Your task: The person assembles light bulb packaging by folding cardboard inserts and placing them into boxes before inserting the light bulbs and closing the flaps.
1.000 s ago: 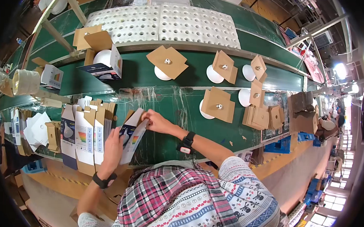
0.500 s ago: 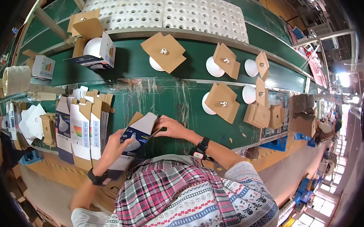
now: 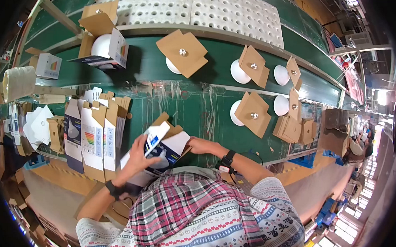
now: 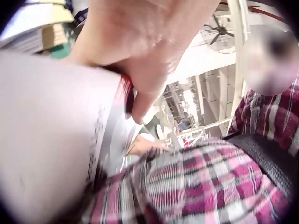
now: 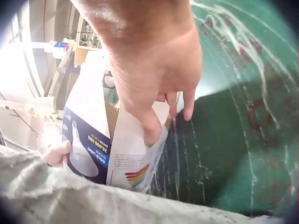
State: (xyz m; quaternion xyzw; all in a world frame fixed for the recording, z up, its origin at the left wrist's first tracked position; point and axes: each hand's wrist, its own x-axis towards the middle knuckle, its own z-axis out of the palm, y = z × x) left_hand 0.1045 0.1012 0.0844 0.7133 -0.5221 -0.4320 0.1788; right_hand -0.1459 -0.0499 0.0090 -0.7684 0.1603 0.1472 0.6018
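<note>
In front of my body, a printed light-bulb carton (image 3: pixel 174 150) stands tilted, its top flaps raised. Dark blue and white panels show, with a bulb picture and "25,000 HRS" readable on the carton (image 5: pixel 88 144) in the right wrist view. My left hand (image 3: pixel 136 159) grips its left side, the thumb across the front panel. At the right edge, my right hand (image 3: pixel 202 146) pinches a white side panel; its thumb lies on the outside face, as the right hand (image 5: pixel 154 70) shows up close. The carton's lower end is hidden by my arm and shirt.
Flat cartons (image 3: pixel 91 138) stand stacked at left, beside white inserts (image 3: pixel 38 124). Across the green bench (image 3: pixel 189 110) and conveyor, several white bulbs carry cardboard pieces (image 3: pixel 182 52). An open box (image 3: pixel 117 49) holds a bulb. White perforated foam trays (image 3: pixel 238 19) lie behind.
The carton has gone from narrow and partly flattened to wider, its blue bulb panel turning into view. Both hands have shifted right with it, and the head view has tilted.
</note>
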